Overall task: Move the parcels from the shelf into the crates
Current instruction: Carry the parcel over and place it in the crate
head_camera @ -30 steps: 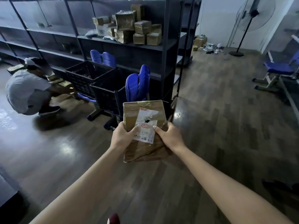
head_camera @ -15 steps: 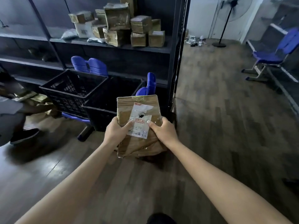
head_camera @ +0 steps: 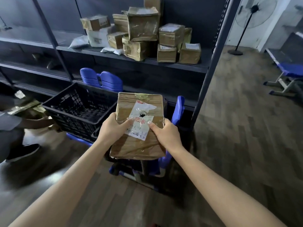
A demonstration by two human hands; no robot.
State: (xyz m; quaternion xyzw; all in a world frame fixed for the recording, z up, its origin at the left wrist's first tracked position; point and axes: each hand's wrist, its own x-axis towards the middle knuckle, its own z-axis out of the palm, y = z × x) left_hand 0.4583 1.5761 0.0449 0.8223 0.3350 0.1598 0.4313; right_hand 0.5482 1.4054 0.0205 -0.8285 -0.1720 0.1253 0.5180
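Observation:
I hold a flat brown taped parcel (head_camera: 139,145) with a torn white label in front of me. My left hand (head_camera: 113,128) grips its left edge, thumb on the label. My right hand (head_camera: 165,133) grips its right edge, thumb on top. The parcel hangs above a second black crate, mostly hidden beneath it. An empty black plastic crate (head_camera: 78,112) sits to the left on a blue chair. Several brown taped parcels (head_camera: 142,30) are stacked on the dark metal shelf (head_camera: 180,65) behind.
Another person (head_camera: 11,128) crouches at the left edge among parcels on the floor. Blue chair backs (head_camera: 101,79) stand behind the crates. The shelf's upright post (head_camera: 211,63) rises on the right. A standing fan (head_camera: 246,22) and a blue chair (head_camera: 288,74) stand far right on the wooden floor.
I have walked closer to the shelf and crates; they loom larger. The parcel, still held in both hands, now hangs over the nearer crate. The crouching person has slid to the left edge.

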